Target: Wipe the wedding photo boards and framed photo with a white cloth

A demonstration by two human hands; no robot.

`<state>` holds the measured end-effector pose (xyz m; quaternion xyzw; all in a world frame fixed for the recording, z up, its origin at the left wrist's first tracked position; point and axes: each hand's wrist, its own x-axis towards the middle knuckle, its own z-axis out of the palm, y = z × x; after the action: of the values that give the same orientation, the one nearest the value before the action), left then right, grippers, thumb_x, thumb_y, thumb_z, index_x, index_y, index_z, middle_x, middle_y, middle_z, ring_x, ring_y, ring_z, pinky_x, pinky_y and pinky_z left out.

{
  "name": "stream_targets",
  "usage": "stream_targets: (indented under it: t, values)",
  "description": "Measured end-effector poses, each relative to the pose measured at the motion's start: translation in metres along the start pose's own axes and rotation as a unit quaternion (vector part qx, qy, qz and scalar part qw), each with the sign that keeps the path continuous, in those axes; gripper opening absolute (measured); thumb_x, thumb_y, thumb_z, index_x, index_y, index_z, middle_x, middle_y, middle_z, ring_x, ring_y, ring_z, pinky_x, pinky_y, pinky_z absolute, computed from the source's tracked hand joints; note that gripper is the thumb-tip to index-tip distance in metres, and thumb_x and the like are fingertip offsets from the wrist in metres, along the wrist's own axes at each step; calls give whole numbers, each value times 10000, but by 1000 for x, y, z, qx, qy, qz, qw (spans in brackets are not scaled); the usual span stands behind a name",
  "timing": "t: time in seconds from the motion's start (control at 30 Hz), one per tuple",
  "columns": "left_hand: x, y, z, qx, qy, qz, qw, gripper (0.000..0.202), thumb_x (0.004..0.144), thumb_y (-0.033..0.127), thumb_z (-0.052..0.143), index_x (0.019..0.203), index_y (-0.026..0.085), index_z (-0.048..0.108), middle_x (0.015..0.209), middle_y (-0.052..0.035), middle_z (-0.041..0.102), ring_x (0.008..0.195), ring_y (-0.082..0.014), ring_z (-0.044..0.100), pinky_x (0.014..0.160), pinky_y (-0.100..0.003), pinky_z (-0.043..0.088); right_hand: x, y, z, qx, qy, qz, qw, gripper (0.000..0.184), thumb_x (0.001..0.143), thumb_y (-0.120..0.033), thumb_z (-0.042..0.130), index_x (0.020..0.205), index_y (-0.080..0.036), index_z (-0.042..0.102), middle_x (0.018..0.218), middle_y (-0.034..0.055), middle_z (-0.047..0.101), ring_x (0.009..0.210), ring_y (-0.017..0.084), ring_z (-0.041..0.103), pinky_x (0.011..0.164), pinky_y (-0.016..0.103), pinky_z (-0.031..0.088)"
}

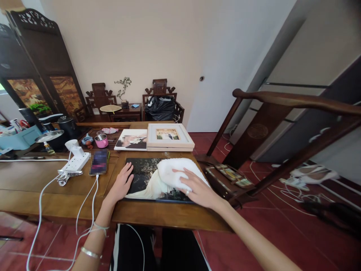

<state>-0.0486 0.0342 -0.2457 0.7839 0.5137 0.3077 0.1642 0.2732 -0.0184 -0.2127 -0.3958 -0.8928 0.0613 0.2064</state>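
Observation:
A dark framed photo (pixel 141 173) showing a pale gown lies flat near the front edge of the wooden table. My left hand (pixel 124 181) rests on its left edge, fingers stretched out over the border and holding nothing. A fluffy white cloth (pixel 173 169) covers the upper right part of the photo. My right hand (pixel 194 186) grips the cloth from its lower right and presses it on the picture surface, with a ring on one finger. The photo's right corner is hidden under the cloth and hand.
Behind the photo lie a boxed picture frame (pixel 184 137) and a white photo panel (pixel 121 139). Left of it are a phone (pixel 99 162) on a charging cable, a power strip (pixel 79 162) and a pink cup (pixel 101 141). A wooden chair (pixel 254 135) stands close on the right.

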Motion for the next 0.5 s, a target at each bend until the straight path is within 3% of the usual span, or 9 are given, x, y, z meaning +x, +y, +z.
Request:
stream_targets:
  t: [0.17,0.27,0.37,0.5]
  values:
    - [1,-6,-1,6,-12,6,1000,446,920,331,322,1343,204,382,1459,-84,309,1361,-207,236,1102,-458,209,46,41,12,-39,24,76,996,259,864,-295,428,1015,-190,611,1247,114,552,1206,285,452,1032,488,322]
    - [1,-7,-1,4,-5,16,1000,451,923,324,311,1351,196,369,1461,-84,305,1360,-193,239,1114,-425,201,61,52,17,-45,31,99,994,303,877,-326,410,1058,-170,596,1207,132,577,1191,293,466,1031,505,312]
    - [1,-7,0,4,-5,22,1000,454,925,313,300,1355,182,360,1465,-88,296,1361,-188,235,1120,-417,188,54,44,16,-49,29,78,995,255,875,-280,412,1002,-161,598,1226,143,561,1202,281,455,1062,503,265]
    - [1,-7,1,9,-11,23,1000,463,921,310,297,1353,157,360,1465,-106,288,1366,-197,219,1119,-434,183,15,8,9,-27,26,21,999,137,830,-196,450,858,-187,584,1354,125,449,1280,258,358,1088,515,210]
